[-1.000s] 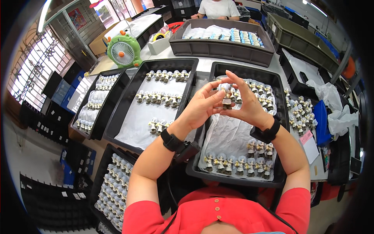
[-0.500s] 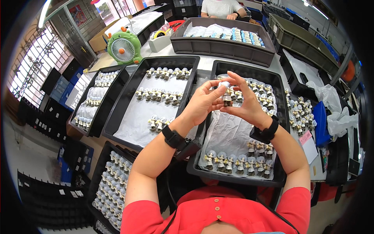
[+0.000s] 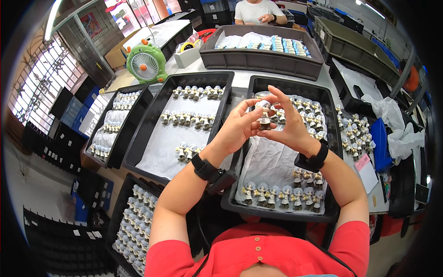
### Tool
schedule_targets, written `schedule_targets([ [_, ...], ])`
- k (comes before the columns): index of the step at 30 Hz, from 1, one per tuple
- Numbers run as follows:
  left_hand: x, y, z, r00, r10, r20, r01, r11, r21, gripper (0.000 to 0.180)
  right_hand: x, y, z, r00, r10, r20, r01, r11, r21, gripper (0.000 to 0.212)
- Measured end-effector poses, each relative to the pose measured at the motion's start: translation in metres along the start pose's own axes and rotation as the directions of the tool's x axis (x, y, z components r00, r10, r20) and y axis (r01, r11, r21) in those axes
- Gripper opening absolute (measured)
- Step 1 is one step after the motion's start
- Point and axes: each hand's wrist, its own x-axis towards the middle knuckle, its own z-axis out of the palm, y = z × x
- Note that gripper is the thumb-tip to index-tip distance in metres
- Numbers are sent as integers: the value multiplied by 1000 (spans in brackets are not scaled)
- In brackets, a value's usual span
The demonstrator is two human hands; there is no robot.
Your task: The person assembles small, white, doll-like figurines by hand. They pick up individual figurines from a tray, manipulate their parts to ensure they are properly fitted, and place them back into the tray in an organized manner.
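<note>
Seen as a clock face, the room is spreading around a white table. A barred window is letting in light between nine and ten, and black crates are standing at eight. At half past twelve a co-worker in a white shirt is facing the table.

On the table, a grey bin is sitting at one o'clock and an olive bin is resting at two. A right tray is lying at three, a middle tray at half past nine, each holding rows of small figures on white liner. Loose figures are crowding at three, beside a blue box and crumpled bags. A green fan is standing between ten and eleven.

Just off centre, toward two, the left hand is pinching one figurine between thumb and fingers, above the right tray. The right hand is curving around it from three o'clock, thumb near its feet, forefinger arching well apart above; whether it is gripping too cannot be told.
</note>
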Motion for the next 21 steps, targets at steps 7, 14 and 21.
schedule_targets([
  [7, 0, 0, 3, 995, 37, 92, -28, 995, -94, 39, 0, 0, -3, 1000, 12, -13, -11, 998, 61, 99],
  [14, 0, 2, 4, 987, 64, 144, -34, 979, -202, 37, 3, -4, -6, 1000, 10, -28, -7, 993, 120, 99],
  [21, 1, -7, 4, 991, 106, 83, -99, 992, -84, 42, 2, -10, -4, 976, -208, -70, 200, 974, -107, 96],
])
